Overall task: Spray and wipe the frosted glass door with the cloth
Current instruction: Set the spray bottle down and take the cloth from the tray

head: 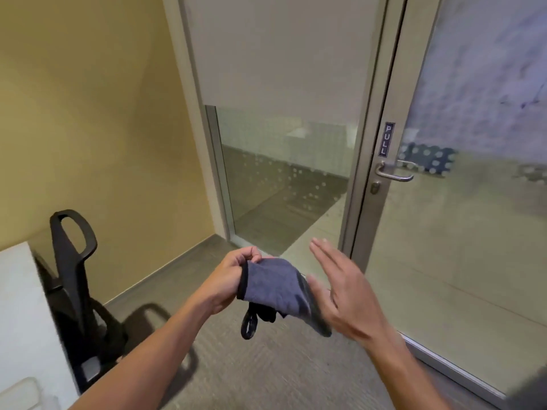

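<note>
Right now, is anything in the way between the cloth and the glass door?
Nothing visible is. The left hand grips the grey cloth in the air, the right hand is open beside it, and only bare floor lies between them and the frosted glass door. The door's handle sits higher up.

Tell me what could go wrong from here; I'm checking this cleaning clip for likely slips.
1. The left hand grips only one edge of the cloth; the right hand is open beside it, so the cloth could drop.
2. Its dangling loop might snag the door handle.
3. No spray bottle is in view, so the glass door may get wiped dry.
</note>
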Tool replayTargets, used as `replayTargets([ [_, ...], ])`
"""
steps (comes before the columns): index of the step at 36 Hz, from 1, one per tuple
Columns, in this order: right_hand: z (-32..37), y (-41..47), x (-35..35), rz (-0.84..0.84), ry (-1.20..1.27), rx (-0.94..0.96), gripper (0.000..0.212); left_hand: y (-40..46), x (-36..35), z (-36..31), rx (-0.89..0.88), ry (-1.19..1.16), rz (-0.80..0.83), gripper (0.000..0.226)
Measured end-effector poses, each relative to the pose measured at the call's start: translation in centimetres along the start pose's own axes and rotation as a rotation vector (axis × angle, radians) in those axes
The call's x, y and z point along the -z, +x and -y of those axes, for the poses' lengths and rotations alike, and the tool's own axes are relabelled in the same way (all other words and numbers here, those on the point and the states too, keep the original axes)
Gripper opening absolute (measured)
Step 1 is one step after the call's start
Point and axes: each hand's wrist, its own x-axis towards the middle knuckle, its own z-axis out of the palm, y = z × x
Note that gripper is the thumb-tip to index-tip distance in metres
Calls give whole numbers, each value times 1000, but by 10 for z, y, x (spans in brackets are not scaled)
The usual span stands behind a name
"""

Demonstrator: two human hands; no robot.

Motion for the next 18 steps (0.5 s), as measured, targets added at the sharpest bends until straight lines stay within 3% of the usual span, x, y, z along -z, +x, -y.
replayTargets([
  [2,15,-8,-14,84,-188,75,91,8,-9,2,-2,-47,16,42],
  [4,21,-14,-33,125,-326,96,103,13,-17,2,6,-116,23,34],
  [10,-2,-12,-59,-85,-365,55,86,38,-29,7,66,-251,53,39],
  [14,-18,1,-64,-227,-331,89,50,60,-31,11,114,-335,110,37],
  [16,-26,10,-66,-248,-325,96,52,74,-29,11,122,-382,127,37],
  [18,-30,20,-69,-236,-356,80,75,88,-27,11,129,-421,147,35],
])
